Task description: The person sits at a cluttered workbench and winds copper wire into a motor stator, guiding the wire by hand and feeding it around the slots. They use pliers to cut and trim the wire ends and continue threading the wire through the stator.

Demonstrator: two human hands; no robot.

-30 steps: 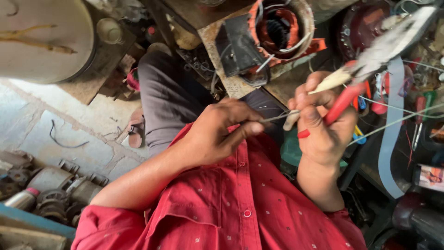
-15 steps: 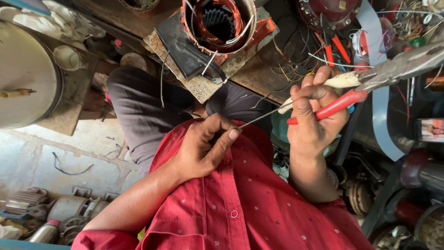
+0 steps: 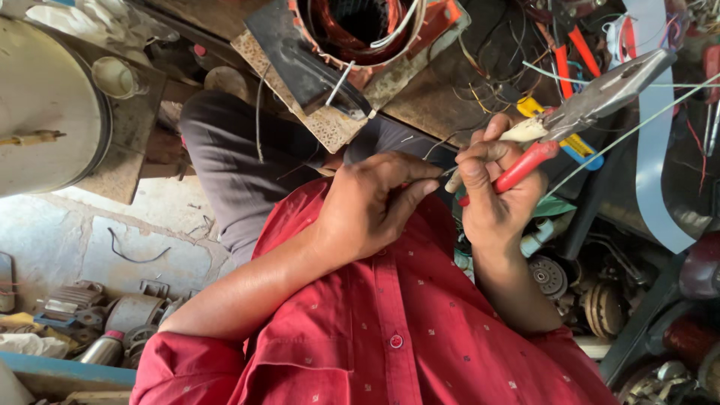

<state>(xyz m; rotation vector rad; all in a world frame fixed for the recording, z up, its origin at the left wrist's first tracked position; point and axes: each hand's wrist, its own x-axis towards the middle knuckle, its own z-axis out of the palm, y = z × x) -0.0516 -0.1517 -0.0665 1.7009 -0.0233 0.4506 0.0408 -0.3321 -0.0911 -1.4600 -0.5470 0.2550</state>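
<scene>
A head-worn camera looks down on a person in a red dotted shirt (image 3: 390, 330), sitting in a crowded motor-repair workshop.

The right hand (image 3: 495, 195) is wrapped closed around the red handles of a pair of pliers (image 3: 577, 112). The pliers' long axis runs diagonally, from the handles in the fist up and away to the right, ending in grey metal jaws at the upper right. Whether the jaws grip anything cannot be told.

The left hand (image 3: 375, 202) sits just beside the right hand, to its left, fingers curled and pinched on the end of a thin wire (image 3: 442, 142). The pinch point lies between the two hands, nearly touching the pliers' handles. The left hand is nearer the wire; the pliers' jaws point away from it, well apart.

A second pale thin wire (image 3: 630, 131) stretches diagonally from near the right hand toward the upper right, roughly parallel to the pliers.

Above the hands, on a worn counter (image 3: 442, 90), stands a motor stator (image 3: 360, 30) with copper windings and loose lead ends. Another pair of red-handled pliers (image 3: 570, 45) lies among tangled wires beyond. A large round metal drum (image 3: 45, 112) stands at left, and motor parts (image 3: 112, 322) litter the floor at lower left.
</scene>
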